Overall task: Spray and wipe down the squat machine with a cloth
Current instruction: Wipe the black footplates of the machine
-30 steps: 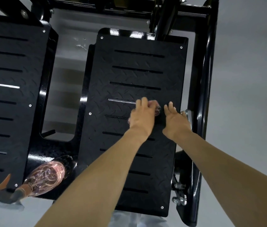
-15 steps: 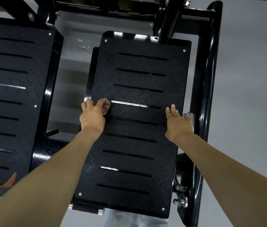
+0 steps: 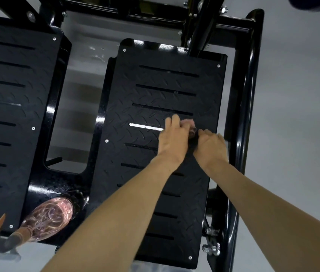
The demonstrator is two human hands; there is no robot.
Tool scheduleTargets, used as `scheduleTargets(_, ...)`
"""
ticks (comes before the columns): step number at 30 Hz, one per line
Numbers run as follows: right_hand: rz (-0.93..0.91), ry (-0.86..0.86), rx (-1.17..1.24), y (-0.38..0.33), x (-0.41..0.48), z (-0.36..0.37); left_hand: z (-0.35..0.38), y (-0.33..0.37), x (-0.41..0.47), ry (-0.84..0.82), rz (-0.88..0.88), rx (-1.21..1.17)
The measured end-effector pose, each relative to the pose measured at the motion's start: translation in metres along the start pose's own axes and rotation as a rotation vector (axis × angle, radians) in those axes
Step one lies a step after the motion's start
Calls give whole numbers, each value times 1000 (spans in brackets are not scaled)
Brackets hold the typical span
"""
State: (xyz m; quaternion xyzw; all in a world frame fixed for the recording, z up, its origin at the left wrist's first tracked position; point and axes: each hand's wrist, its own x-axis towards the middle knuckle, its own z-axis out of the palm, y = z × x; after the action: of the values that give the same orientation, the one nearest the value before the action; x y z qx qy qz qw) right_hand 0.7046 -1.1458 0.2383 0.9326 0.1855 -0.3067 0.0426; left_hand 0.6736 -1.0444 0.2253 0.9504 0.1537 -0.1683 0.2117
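- Left hand [image 3: 172,142] grips a bunched cloth [image 3: 192,128] against the right footplate [image 3: 155,91].
- Right hand [image 3: 211,149] rests just beside the cloth; whether it holds anything is unclear.

Right plate [image 3: 155,91] before me: black, slotted; cloth [image 3: 192,132] on it near right edge. Bottle [image 3: 51,218] lying on base [image 3: 37,190] between plates.

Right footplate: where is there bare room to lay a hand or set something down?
On the footplate, bare: the upper part down to the hands, and the left strip beside the gap. Crowded: mid-right, where left hand, right hand and cloth meet. The spray bottle lies off the lower-left corner.
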Motion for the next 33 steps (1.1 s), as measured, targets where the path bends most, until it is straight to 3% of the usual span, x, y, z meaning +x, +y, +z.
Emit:
scheduleTargets(4, 75, 22, 93, 1, 14, -7, -15, -11, 27, 79, 80, 47)
scheduleTargets(9, 115, 8, 146, 4, 31, -8, -7, -3, 41, -56, 184, 164)
scheduleTargets(13, 117, 7, 160, 4, 32, -9, -14, -29, 39, -40, 144, 202)
scheduleTargets(16, 91, -9, 135, 1, 32, -9, -27, -77, 30, -5, 19, 218)
scheduleTargets(21, 145, -187, 19, -9, 45, -11, -23, -75, 25, 122, -226, 155)
scheduleTargets(23, 162, -223, -111, -15, 50, -12, -17, -53, 30, 101, -196, 132)
scheduleTargets(25, 175, -226, -201, -20, 52, -12, -12, -41, 32, 38, -45, 173)
scheduleTargets(28, 207, -222, -239, -25, 53, -11, -16, -54, 33, 1, 60, 239)
scheduleTargets(33, 231, -194, -220, -26, 51, -6, -43, -114, 24, 26, -144, 180)
